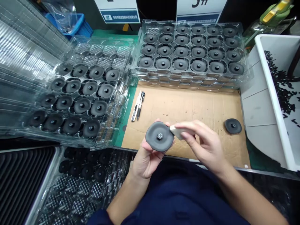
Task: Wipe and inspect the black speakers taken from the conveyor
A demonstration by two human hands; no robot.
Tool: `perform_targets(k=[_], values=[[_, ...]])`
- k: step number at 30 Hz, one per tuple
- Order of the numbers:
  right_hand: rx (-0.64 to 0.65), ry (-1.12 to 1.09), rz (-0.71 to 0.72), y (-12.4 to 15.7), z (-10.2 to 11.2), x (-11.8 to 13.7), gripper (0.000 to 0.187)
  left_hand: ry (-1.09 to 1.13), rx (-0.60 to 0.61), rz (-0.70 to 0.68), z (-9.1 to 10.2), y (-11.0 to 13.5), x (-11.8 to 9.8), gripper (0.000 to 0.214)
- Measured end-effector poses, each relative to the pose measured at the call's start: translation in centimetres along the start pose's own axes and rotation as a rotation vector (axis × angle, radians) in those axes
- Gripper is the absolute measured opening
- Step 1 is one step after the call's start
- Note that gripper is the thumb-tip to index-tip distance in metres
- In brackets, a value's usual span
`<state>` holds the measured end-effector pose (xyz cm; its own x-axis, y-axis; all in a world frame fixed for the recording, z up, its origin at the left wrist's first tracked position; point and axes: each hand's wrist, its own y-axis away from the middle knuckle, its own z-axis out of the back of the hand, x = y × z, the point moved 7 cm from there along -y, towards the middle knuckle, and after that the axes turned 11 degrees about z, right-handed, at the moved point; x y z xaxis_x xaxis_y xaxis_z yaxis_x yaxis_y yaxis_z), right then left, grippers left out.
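Observation:
My left hand (147, 159) grips a round black disc (157, 144) from below, its face with a small central metal stud turned up. Between the thumb and fingers of my right hand (206, 143) is a small whitish block (176, 132), whose tip meets the right edge of the disc. What the block is made of I cannot tell. A second black disc (233, 126) lies by itself on the cardboard sheet (187, 104), to the right of my right hand.
Clear plastic trays of similar discs stand at the left (110, 117) and the back (192, 75). A pen (140, 106) and a slim cutter (136, 107) lie on the cardboard. At right, a white bin (269, 93) holds small black pieces. A blue basket (82, 26) sits back left.

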<state>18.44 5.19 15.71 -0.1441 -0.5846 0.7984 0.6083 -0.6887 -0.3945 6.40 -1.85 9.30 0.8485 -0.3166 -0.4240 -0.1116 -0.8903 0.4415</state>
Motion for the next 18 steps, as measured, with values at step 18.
perform_targets(k=[18], values=[[-0.051, 0.481, -0.201, 7.3, -1.1, -7.3, 0.028, 0.168, 0.151, 0.124, -2.1, 0.2, 0.4, 0.054]])
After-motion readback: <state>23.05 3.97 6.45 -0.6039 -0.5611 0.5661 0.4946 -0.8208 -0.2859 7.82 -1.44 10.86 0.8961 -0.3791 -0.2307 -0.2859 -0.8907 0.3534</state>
